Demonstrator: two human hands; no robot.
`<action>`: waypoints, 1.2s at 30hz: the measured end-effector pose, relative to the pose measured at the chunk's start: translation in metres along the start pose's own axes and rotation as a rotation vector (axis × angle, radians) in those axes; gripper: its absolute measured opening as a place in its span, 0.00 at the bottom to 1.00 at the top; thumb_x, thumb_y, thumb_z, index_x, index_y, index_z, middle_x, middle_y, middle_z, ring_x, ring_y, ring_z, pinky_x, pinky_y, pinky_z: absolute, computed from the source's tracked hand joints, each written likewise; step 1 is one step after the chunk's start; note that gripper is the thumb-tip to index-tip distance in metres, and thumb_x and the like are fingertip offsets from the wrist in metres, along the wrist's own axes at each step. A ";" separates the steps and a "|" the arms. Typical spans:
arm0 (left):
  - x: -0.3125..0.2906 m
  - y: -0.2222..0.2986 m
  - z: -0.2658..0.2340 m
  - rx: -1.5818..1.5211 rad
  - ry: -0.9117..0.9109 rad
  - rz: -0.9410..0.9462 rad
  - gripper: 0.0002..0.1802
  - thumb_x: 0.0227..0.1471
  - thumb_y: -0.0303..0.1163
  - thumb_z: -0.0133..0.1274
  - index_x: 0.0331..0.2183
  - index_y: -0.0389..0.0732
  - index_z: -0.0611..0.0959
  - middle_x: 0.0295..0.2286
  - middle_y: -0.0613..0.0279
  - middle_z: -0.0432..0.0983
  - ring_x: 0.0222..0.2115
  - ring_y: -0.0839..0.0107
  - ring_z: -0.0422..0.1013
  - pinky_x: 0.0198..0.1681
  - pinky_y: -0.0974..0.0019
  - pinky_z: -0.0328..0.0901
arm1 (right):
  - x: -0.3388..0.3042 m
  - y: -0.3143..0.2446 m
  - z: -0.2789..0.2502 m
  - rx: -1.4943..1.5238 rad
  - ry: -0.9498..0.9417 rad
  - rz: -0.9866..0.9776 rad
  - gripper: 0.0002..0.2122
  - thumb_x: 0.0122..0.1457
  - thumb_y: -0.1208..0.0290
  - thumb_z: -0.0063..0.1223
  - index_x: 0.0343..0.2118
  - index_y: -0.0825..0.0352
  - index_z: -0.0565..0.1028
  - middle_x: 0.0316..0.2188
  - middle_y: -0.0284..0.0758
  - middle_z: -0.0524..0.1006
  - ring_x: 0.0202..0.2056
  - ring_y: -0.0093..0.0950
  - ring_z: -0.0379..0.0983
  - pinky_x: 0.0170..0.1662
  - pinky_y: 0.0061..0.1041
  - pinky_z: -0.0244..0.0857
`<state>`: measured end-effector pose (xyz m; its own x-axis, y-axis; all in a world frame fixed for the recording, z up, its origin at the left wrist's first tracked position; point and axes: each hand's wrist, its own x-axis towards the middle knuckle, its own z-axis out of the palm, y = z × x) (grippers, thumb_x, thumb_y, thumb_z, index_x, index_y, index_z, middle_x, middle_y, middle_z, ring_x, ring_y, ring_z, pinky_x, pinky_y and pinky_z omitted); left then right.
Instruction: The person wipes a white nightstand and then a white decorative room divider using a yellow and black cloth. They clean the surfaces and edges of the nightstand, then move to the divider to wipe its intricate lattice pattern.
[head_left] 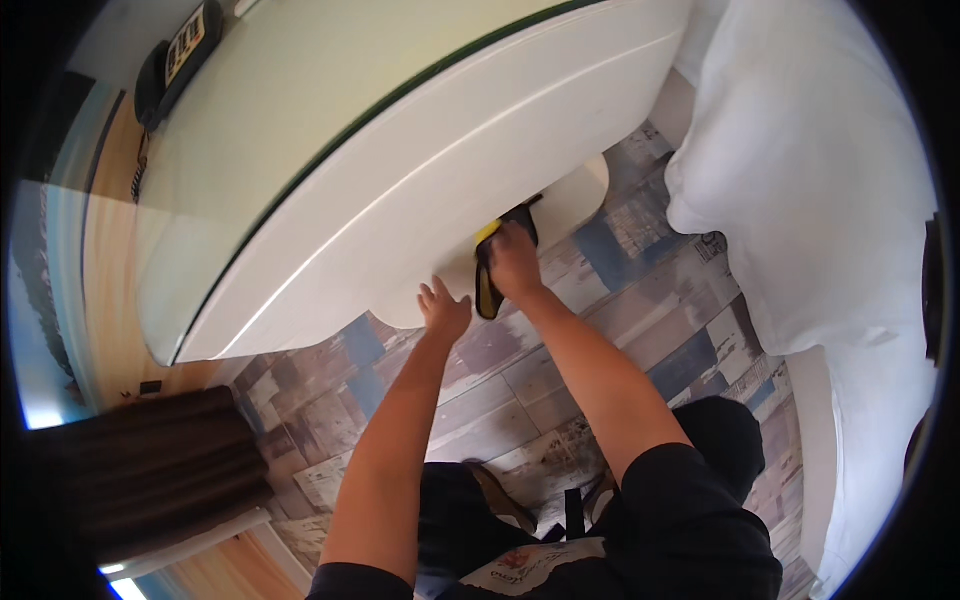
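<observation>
My right hand (515,265) is wrapped round a black-and-yellow handheld tool (487,290) with a long body and a narrow dark bar at its far end. The tool is up against the lower white part of a curved desk (450,150), above its rounded white base (580,195). To the left of it, my left hand (445,308) has its fingers spread and holds nothing. Its fingertips are close to the desk's white surface; whether they touch it, I cannot tell. My right hand hides the middle of the tool.
A glass top (300,90) with a dark edge covers the desk, and a black telephone (178,62) stands at its far left. White bedding (810,150) hangs down on the right. Dark brown ribbed fabric (160,470) lies at lower left. The floor (480,390) has patchwork planks.
</observation>
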<state>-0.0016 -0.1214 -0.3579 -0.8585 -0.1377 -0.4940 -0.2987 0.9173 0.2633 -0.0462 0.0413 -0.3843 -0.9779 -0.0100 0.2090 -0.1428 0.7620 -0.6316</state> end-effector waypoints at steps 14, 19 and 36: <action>-0.011 -0.066 0.029 -0.107 0.428 0.275 0.32 0.58 0.45 0.52 0.62 0.51 0.66 0.64 0.41 0.48 0.65 0.37 0.41 0.65 0.42 0.42 | 0.011 0.089 -0.022 -0.540 0.094 0.030 0.25 0.63 0.50 0.41 0.63 0.46 0.65 0.66 0.35 0.58 0.67 0.44 0.49 0.66 0.55 0.35; 0.013 -0.111 0.040 -0.179 0.656 0.170 0.32 0.56 0.49 0.54 0.58 0.46 0.71 0.62 0.39 0.51 0.63 0.36 0.44 0.66 0.42 0.40 | 0.005 0.062 0.001 -0.545 0.112 0.151 0.26 0.64 0.48 0.38 0.64 0.47 0.63 0.67 0.35 0.58 0.68 0.45 0.46 0.67 0.55 0.32; 0.023 -0.137 0.007 -0.609 0.865 -0.075 0.37 0.61 0.53 0.46 0.59 0.33 0.66 0.57 0.40 0.57 0.59 0.46 0.56 0.62 0.53 0.55 | -0.027 -0.167 0.157 -0.235 -0.279 -0.513 0.22 0.61 0.53 0.43 0.58 0.50 0.69 0.65 0.31 0.60 0.66 0.39 0.50 0.67 0.51 0.38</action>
<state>0.0224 -0.2474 -0.4114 -0.7621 -0.6252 0.1682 -0.3161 0.5861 0.7461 -0.0203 -0.1877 -0.4014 -0.8013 -0.5566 0.2194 -0.5981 0.7368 -0.3152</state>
